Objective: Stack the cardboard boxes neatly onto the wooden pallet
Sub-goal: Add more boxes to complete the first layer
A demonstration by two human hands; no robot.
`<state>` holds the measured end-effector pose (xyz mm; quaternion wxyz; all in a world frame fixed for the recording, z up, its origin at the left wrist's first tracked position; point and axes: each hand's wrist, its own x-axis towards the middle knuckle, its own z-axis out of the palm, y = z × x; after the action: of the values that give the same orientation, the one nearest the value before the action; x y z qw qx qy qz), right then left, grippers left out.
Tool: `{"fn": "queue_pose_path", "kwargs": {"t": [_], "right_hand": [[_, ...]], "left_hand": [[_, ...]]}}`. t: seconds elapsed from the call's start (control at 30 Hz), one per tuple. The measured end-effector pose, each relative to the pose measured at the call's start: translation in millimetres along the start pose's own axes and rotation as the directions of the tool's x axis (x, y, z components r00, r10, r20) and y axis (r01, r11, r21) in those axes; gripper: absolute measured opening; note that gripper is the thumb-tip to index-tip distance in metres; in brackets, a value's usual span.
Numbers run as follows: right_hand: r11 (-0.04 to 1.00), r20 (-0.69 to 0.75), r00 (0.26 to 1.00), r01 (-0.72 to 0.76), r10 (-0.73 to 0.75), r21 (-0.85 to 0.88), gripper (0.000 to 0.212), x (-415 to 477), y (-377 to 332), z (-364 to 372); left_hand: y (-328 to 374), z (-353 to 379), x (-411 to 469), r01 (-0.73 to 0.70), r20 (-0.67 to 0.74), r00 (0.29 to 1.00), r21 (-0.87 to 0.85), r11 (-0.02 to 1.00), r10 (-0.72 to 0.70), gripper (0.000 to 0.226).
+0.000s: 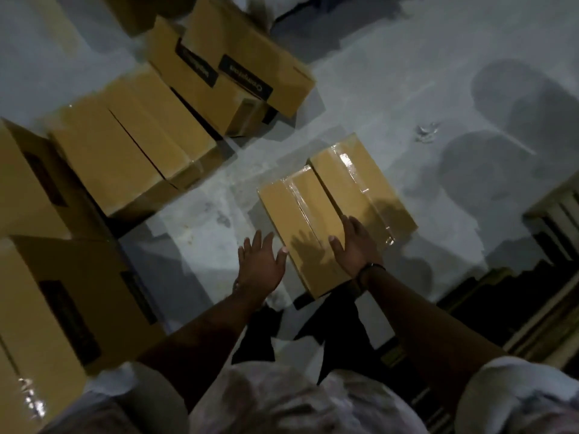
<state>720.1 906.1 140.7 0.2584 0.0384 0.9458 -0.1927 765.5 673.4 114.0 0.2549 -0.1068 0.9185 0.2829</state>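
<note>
Handling, judged: the big cartons [56, 308] at the left edge of the frame look bulky and would need a two-handed lift from the bottom edges. The nearer box [297, 227] at frame centre is smaller, stiff corrugated board sealed with glossy tape. The tape looks slick, so I would grip the bare cardboard on the two long sides, low down. I cannot read its weight. It lies flat on the grey floor [407, 73], touching a second taped box [360, 183] behind it.

The wooden pallet [554, 220] shows only as pale slats at the right edge, apart from both boxes.

Hands: the left hand [261, 266] is spread wide, empty, just beside the nearer box's left edge. The right hand [355, 245] is also spread and holds nothing, over the box's right side. I cannot tell if it touches.

Counts:
- Pallet: one, partly seen.
- Boxes: at least eight: two centre, two centre-left, two labelled at the top, two at the left edge. Blurred scraps along the top edge may add more.
- Hands: two.
</note>
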Motion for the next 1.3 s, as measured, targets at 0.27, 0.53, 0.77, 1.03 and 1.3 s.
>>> {"fn": "queue_pose_path", "kwargs": {"t": [0.27, 0.53, 0.77, 1.03, 1.3], "right_hand": [[0.999, 0.168, 0.985, 0.036, -0.033, -0.014, 0.072, 163, 116, 49], [0.975, 0.37, 0.923, 0.169, -0.104, -0.147, 0.081, 314, 205, 172], [0.92, 0.31, 0.931, 0.282, -0.193, -0.272, 0.088, 359, 222, 237], [0.895, 0.268, 0.928, 0.333, -0.257, -0.296, 0.099, 366, 222, 256], [0.861, 0.242, 0.918, 0.383, -0.314, -0.335, 0.095, 321, 181, 211]], "left_hand": [[21, 129, 126, 0.232, -0.038, 0.969, -0.182, 0.955, -0.243, 0.068], [-8, 289, 243, 0.368, 0.019, 0.927, -0.236, 0.899, -0.375, 0.061], [-40, 344, 280, 0.425, -0.094, 0.87, -0.358, 0.831, -0.485, 0.071], [-35, 348, 302, 0.45, -0.062, 0.843, -0.462, 0.764, -0.534, 0.085], [-27, 282, 273, 0.433, -0.094, 0.867, -0.345, 0.833, -0.49, 0.083]]}}
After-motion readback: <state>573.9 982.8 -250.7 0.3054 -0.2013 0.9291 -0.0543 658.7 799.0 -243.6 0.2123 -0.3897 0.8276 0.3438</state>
